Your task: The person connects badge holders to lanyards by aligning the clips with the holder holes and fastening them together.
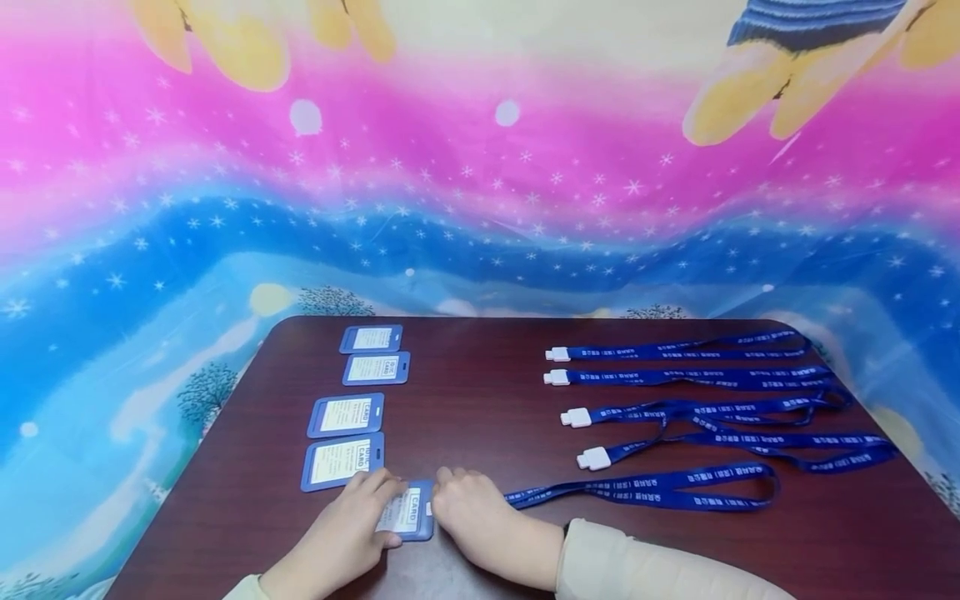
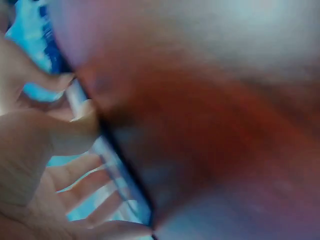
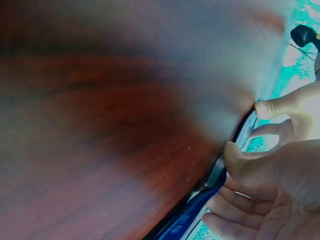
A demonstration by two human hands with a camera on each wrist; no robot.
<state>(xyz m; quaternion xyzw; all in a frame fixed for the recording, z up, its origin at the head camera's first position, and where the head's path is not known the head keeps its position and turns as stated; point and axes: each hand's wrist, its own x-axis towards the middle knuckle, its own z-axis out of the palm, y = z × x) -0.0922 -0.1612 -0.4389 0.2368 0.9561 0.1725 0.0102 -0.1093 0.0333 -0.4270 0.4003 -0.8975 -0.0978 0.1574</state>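
Note:
A blue card holder (image 1: 408, 515) with a white card marked CARD lies near the table's front edge. My left hand (image 1: 348, 521) grips its left part, fingers over the far edge and thumb at the near edge. At the holder's slotted right end, my right hand (image 1: 476, 512) pinches the clip end of a dark blue lanyard (image 1: 637, 490). In the right wrist view, the pale clip (image 3: 217, 172) shows under the thumb, with the lanyard strap (image 3: 187, 220) trailing from it. The clip is mostly hidden by the fingers in the head view.
Several more card holders (image 1: 345, 414) form a column on the left of the brown table (image 1: 480, 400). On the right, several blue lanyards (image 1: 697, 377) lie stretched out, their white clips (image 1: 576, 417) pointing left. A printed cloth (image 1: 480, 208) hangs behind the table.

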